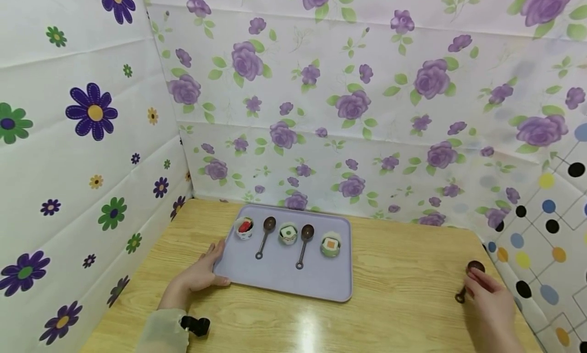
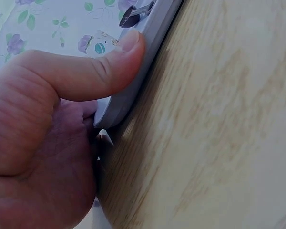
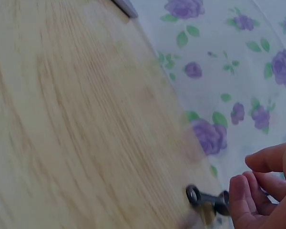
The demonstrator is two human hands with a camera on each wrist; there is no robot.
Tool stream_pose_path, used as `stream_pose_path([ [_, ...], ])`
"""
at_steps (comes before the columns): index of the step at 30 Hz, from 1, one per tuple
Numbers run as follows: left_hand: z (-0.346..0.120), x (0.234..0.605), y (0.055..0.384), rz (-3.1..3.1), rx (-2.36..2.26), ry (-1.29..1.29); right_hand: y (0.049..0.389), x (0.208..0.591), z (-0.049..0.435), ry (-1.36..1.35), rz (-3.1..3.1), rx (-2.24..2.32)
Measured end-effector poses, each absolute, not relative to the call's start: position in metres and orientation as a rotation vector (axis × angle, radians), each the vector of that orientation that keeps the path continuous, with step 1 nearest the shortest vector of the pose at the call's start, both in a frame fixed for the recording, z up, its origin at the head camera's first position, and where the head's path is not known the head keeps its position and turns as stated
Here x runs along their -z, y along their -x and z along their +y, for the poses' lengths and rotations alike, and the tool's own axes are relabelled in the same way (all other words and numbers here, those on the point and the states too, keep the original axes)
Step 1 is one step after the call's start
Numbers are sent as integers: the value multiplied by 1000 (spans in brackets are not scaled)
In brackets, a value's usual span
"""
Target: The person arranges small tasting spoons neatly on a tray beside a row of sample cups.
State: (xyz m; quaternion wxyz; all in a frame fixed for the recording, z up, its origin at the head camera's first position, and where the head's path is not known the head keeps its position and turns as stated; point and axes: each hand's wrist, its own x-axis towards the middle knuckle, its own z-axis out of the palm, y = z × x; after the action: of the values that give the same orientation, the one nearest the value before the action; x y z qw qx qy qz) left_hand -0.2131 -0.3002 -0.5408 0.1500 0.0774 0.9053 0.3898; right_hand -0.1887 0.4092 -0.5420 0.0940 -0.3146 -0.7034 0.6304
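Observation:
A lavender tray lies on the table, and my left hand holds its near left corner. The thumb lies along the near rim in the left wrist view; the other fingers are on the left edge. Three small cups stand on the tray: one with a red piece, one with a white-and-green piece, one with a white-and-orange piece. Between them lie two brown spoons, one left and one right. At the table's right side my right hand pinches a third brown spoon near its bowl, its ringed handle pointing toward me.
The wooden table meets a flowered cloth at the back. Patterned cloths also hang along the left and right sides. A black strap shows at my left wrist.

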Motion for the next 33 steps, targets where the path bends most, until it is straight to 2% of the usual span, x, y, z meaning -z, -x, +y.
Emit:
stream_pose_path([
  [13, -301, 542, 212, 2592, -1114, -218, 181, 561, 437, 1098, -2249, -1667],
  [33, -301, 541, 213, 2584, -1134, -210, 195, 553, 421, 936, -2698, -1191],
])
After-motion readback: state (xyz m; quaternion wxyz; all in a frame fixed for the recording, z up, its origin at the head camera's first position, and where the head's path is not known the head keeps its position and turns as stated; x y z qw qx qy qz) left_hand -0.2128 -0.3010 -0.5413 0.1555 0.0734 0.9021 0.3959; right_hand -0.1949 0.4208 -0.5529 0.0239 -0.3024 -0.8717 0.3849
